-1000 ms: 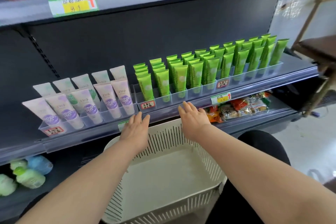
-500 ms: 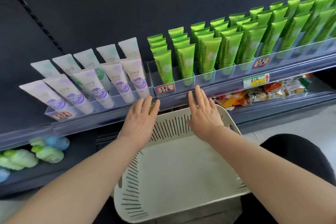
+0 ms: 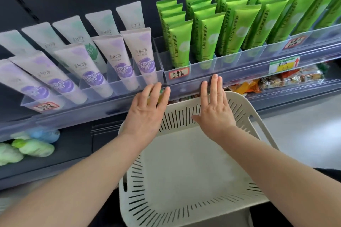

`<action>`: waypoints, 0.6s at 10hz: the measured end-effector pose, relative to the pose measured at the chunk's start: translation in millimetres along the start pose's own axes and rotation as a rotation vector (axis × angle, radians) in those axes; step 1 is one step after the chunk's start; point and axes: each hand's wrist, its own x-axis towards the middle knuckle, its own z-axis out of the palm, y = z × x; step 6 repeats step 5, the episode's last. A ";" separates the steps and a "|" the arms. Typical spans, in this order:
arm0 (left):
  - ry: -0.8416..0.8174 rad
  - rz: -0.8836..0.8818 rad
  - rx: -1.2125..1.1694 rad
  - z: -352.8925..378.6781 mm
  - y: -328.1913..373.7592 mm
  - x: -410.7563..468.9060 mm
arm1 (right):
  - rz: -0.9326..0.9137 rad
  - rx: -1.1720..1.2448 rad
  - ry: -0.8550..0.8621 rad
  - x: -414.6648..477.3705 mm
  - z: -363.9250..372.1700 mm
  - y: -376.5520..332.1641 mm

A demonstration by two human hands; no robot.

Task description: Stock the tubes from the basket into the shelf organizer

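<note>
A white slotted basket [image 3: 245,116] sits below the shelf, and I see no tubes inside it. Above it, a clear shelf organizer [image 3: 203,67] holds several green Chamomile tubes [image 3: 180,42] on the right and several pale purple-and-white tubes [image 3: 142,55] on the left, all standing in rows. My left hand [image 3: 147,114] hovers flat over the basket's far left rim, fingers straight, holding nothing. My right hand [image 3: 215,110] is flat over the far rim too, its fingertips reaching the shelf's front rail [image 3: 184,90].
A yellow price tag [image 3: 284,64] hangs on the rail at the right. Snack packets [image 3: 276,82] lie on the lower shelf behind the basket. Green and blue soft packs [image 3: 31,145] sit on the lower shelf at the left. Pale floor shows at the right.
The view has dropped and moved closer to the shelf. Both hands stay flat and empty over the basket's far rim, now a little nearer the shelf rail.
</note>
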 end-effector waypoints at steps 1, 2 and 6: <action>0.028 0.020 0.026 2.4 -4.7 0.4 | 0.007 -0.011 0.005 1.8 1.6 -1.1; -0.002 0.028 0.043 -1.8 -7.2 0.2 | 0.011 -0.009 0.005 0.9 -2.8 -2.1; -0.207 -0.045 -0.026 -51.6 4.5 -15.3 | 0.006 0.103 -0.101 -29.3 -58.5 1.4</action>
